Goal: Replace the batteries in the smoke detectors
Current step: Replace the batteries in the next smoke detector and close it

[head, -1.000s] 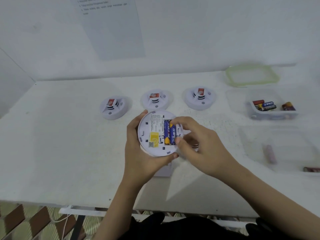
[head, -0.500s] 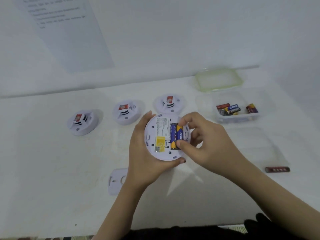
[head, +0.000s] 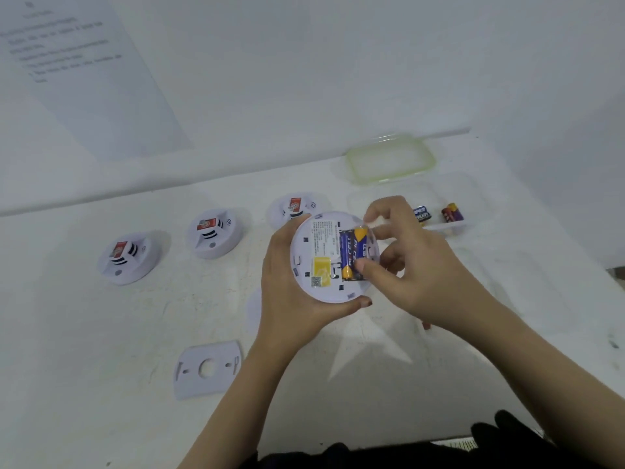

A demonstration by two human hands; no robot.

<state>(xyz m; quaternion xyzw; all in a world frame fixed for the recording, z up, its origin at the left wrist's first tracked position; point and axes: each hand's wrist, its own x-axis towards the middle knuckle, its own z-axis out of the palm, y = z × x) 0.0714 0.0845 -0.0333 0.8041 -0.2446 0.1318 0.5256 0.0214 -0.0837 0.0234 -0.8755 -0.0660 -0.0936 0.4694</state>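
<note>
While the white table [head: 101,333] fills most of the view, we see on the wall at the far left a printed sheet [head: 84,79], with text too blurred to read. Over the middle of the table two bare hands meet. The left hand [head: 291,289] grips the open smoke detector [head: 321,238] from its left side, with the fingers curled on the far rim and the thumb on the near rim. It holds the detector up with the back side turned to us. The right hand [head: 416,265] comes from the right and pinches a battery [head: 361,243]. At the far right lies a green-rimmed lid [head: 390,160]. Just near of it stands a clear container [head: 446,226] with some loose batteries [head: 451,213] inside. Three other smoke detectors [head: 214,236] stand in a row from the left to the middle, each with a red label on top. A flat mounting plate [head: 206,368] lies near us, left of the left forearm. The pinched battery sits in the compartment on the detector's back, a little tilted, with the thumb on its near end and the forefinger on its far end. A second battery [head: 347,255] lies touching it on the left.
</note>
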